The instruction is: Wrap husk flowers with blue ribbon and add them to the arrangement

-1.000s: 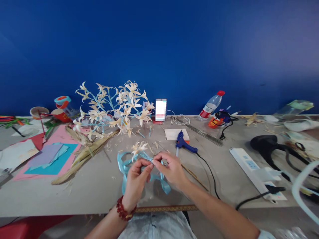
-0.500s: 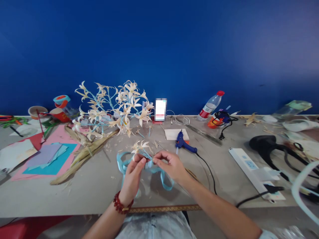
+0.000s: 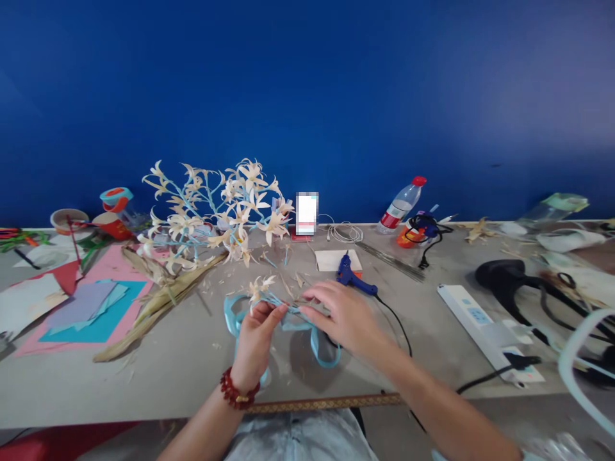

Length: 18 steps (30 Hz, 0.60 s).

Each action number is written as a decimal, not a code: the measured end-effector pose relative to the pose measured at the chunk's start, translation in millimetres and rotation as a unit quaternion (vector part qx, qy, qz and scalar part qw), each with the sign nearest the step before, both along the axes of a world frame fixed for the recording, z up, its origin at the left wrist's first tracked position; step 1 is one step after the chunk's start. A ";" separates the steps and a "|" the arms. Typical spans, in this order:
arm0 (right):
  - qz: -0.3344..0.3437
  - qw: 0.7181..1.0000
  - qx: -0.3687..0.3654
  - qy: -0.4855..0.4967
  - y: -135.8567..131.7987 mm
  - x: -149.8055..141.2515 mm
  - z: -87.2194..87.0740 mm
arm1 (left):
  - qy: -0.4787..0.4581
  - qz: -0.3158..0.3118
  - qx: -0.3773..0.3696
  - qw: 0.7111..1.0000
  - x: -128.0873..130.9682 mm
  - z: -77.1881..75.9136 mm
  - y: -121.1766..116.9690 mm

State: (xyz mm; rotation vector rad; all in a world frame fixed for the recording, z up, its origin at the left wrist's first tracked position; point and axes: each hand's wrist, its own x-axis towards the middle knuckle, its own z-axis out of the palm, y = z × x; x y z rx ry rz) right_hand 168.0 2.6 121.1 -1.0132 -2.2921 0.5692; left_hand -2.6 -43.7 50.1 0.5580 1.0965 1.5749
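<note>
My left hand [image 3: 255,342], with a red bead bracelet [image 3: 235,392] at the wrist, pinches the thin light-blue stem of a cream artificial flower sprig [image 3: 261,289]. The blossoms point up and left beyond the fingers. Light-blue ribbon [image 3: 232,315] hangs in loops around and below the hands, with one loop [image 3: 327,362] under the right palm. Just right of the pinch, my right hand [image 3: 344,320] is spread, thumb and fingers apart beside the stem end. Whether a fingertip touches the stem is not clear.
Finished cream flower branches [image 3: 211,211] stand behind the hands. A blue glue gun [image 3: 355,276] lies right of centre, its cord running toward me. Further right are a power strip [image 3: 480,326] and a bottle [image 3: 401,206]. Coloured paper [image 3: 96,314] and dried husks [image 3: 158,307] lie left.
My right hand has loosened its pinch at the stem and moved slightly right, fingers spreading. My left hand keeps hold of the sprig. The view has shifted a little.
</note>
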 end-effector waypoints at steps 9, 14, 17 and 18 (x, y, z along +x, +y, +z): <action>-0.019 0.994 0.051 0.090 -65.4 -27.3 -52.1 | -0.137 0.050 -0.005 0.989 8.5 7.8 2.6; -0.107 0.981 -0.019 0.159 -46.1 -51.9 -88.3 | -0.148 0.065 -0.024 0.987 15.5 9.5 -2.9; -0.115 0.964 -0.052 0.234 -39.4 -58.7 -86.1 | -0.155 0.068 -0.001 0.986 18.2 10.1 -3.8; -0.114 0.955 -0.070 0.264 -38.7 -60.5 -85.3 | -0.158 0.066 0.010 0.985 18.7 9.9 -3.6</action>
